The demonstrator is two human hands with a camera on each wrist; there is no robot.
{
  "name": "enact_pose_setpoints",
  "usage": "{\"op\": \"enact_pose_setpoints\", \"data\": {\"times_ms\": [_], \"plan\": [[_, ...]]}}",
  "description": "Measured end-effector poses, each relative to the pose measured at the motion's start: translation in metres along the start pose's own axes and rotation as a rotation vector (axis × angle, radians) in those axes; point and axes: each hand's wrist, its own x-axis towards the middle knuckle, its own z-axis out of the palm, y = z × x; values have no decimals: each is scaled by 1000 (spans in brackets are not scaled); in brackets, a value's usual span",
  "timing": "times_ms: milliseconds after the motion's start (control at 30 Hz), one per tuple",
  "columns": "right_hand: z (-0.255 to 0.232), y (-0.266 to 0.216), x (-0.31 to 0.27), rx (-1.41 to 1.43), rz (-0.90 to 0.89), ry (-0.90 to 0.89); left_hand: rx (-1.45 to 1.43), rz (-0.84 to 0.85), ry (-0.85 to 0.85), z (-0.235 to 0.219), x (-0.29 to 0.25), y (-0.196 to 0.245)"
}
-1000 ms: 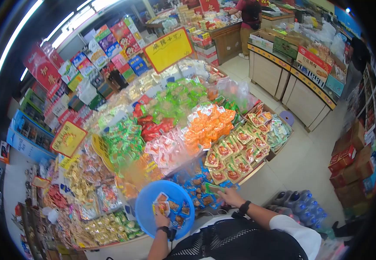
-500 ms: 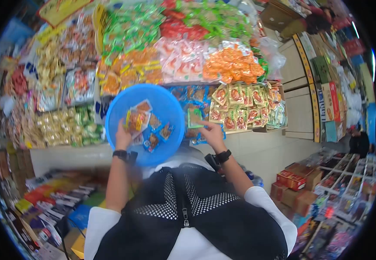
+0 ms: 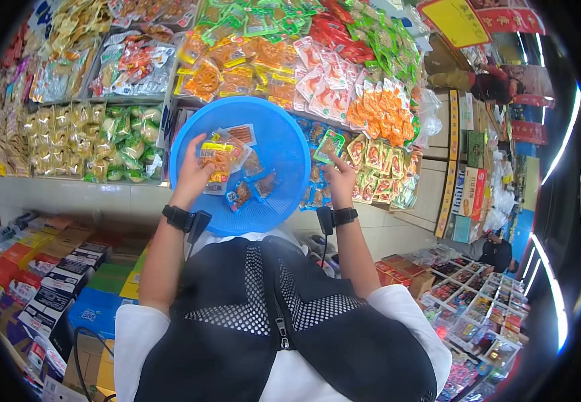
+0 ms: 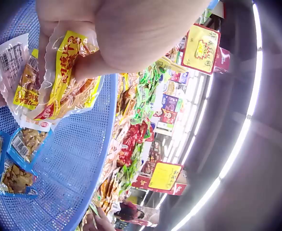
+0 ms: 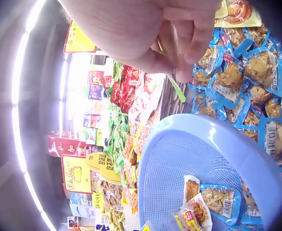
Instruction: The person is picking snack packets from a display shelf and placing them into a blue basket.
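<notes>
A round blue mesh basket (image 3: 283,191) sits in front of the person, with several snack packets inside. Over its left part, the left hand (image 3: 195,173) pinches a clear packet with a yellow label (image 4: 61,72), the thumb lying across its front in the left wrist view. Other packets overlap behind it, and blue-edged packets (image 4: 17,178) lie lower in the basket. Just right of the rim, the right hand (image 3: 339,182) pinches a green-edged packet (image 3: 329,145) by its lower end. In the right wrist view only that packet's thin green edge (image 5: 178,90) shows below the fingertips.
Heaped snack packets fill the display behind the basket: orange packets (image 3: 381,107), pink-and-white packets (image 3: 327,84) and green packets (image 3: 263,20). Blue-edged packets (image 5: 227,79) lie right beside the basket's rim. Stacked boxes (image 3: 56,295) stand at lower left.
The head view has swung down and turned. The right hand's green-edged packet now stands more upright with its face showing. The left hand keeps its yellow-labelled packet over the basket.
</notes>
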Motion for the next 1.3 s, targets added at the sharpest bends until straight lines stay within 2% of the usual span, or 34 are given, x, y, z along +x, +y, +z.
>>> {"op": "enact_pose_setpoints", "data": {"times_ms": [233,367,433,533,633,667,733,767,800,867,900,933,1000,1033,1100,1167,1233,1300], "plan": [[20,-20,-15,5,-10,34,-51,-64,-47,-29,2,-12],[39,-41,-19,104,-45,1,24,-19,-72,-43,6,-23],[58,-66,-20,170,-49,-17,10,-21,-103,-43,6,-18],[85,-103,-1,274,-224,-145,-5,-24,-110,-41,2,5],[117,-156,41,373,-315,-257,14,-23,-143,-44,-4,23],[139,-189,34,432,-285,-299,24,-15,-147,-46,-6,25],[161,-223,30,468,-331,-266,34,1,-137,-51,-13,36],[172,-232,29,506,-376,-224,132,7,-114,-53,-18,45],[181,-230,29,504,-379,-245,228,8,-89,-58,-23,51],[191,-203,28,403,-426,-195,179,53,-78,-69,-21,30],[192,-172,29,178,-468,-218,137,94,-87,-74,-20,22],[202,-164,5,63,-421,-276,135,100,-89,-79,-24,26],[217,-115,-19,-80,-325,-343,154,92,-81,-89,-22,20],[221,-92,-32,-106,-291,-341,177,85,-79,-92,-22,17],[228,-79,-70,-107,-241,-390,133,35,-90,-95,-20,16],[230,-72,-96,56,-81,-469,98,-15,-118,-93,-18,23],[220,-68,-112,53,-50,-459,68,66,-151,-85,-18,34],[208,-58,-121,56,-21,-443,86,58,-192,-77,-13,27]]}}
